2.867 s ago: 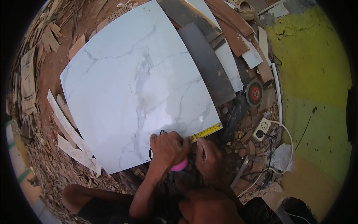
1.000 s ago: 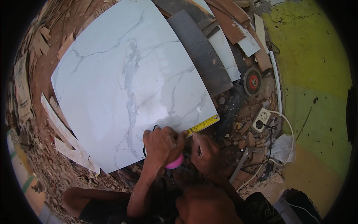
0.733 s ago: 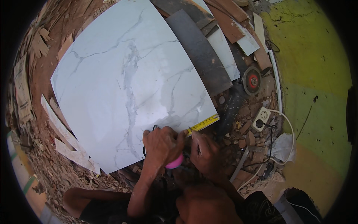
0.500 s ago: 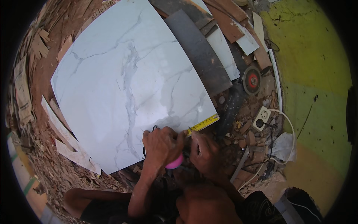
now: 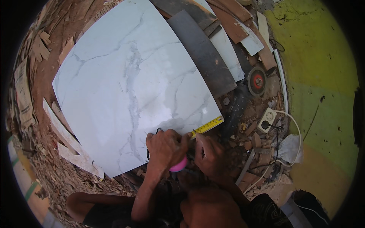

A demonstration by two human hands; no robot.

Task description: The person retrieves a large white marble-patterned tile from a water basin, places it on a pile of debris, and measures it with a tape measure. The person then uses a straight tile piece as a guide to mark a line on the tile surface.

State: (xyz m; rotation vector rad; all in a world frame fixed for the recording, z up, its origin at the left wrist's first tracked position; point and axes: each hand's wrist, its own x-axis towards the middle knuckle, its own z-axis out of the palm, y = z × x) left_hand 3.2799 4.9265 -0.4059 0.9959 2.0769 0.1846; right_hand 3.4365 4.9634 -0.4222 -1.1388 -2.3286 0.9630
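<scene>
A large white tile (image 5: 102, 95) with grey marbled veins lies in front of me, its near right corner by my hands. My left hand (image 5: 167, 148) is closed over a tape measure at the tile's near edge. Its yellow blade (image 5: 208, 126) runs along that edge to the right corner. A pink rounded part (image 5: 178, 165) shows below the hand, and a black loop sticks out at its left. Beside it, my right hand (image 5: 209, 154) is pinched, with a thin dark tip (image 5: 194, 133) showing at the blade. The rest of that thin item is hidden by the fingers.
An angle grinder's disc (image 5: 257, 81) stands to the right of the tile. A white power socket (image 5: 267, 120) with a plugged-in cord lies nearby. Dark and brown tile pieces (image 5: 201, 53) are stacked behind. White offcuts (image 5: 78, 161) and rubble lie at left; a yellow-green surface (image 5: 315, 76) is at right.
Hardly anything differs. Both hands keep their places on the tape and at the tile edge; the view has shifted very slightly.
</scene>
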